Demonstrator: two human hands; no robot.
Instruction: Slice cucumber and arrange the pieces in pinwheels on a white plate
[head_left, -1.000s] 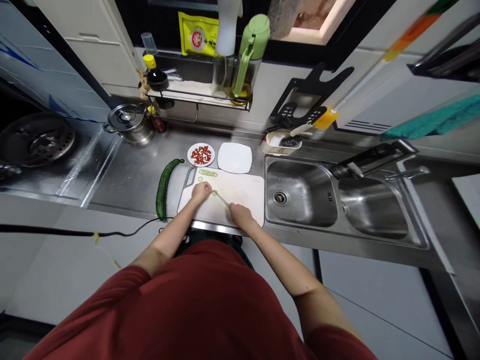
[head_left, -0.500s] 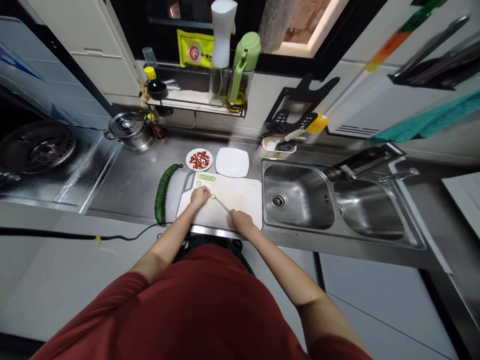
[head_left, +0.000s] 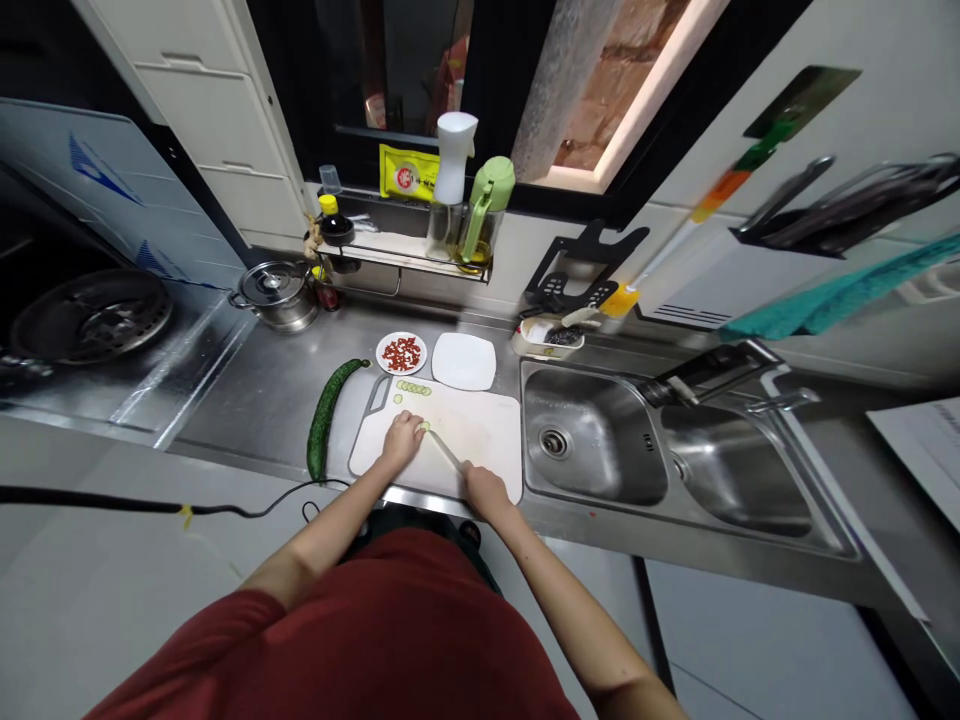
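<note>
- Watching over my head feed, I can't see under the left hand [head_left: 403, 440]: its bent fingers cover whatever lies beneath the palm.
- The handle of the knife [head_left: 445, 450] is lost inside the right hand [head_left: 484, 490], so I get only the blade.
- Far right of the hands, a white sheet [head_left: 926, 450] runs off my view; far left, the round dark shape over the stove is hard to read.
- Counting: one knife, one white cutting board [head_left: 480, 425] under both hands, one long green cucumber [head_left: 324, 425] on the worktop [head_left: 240, 390], left of the left hand.
- Beyond the left hand, one lone slice [head_left: 397, 399] and one row of slices [head_left: 414, 387], overlapping too closely for me to count.
- Farther out, two white plates: a round plate [head_left: 382, 357] with red pieces too many to number, and a squarish plate [head_left: 463, 361].
- Right of the right hand, two sink basins.
- Left hand: fingers drawn in, gap narrow, right beside a small pale-green piece [head_left: 425, 426] at the blade's tip; whether they grip it, I can't tell.
- Right hand: closed around the knife, its blade slanting toward the left fingertips.
</note>
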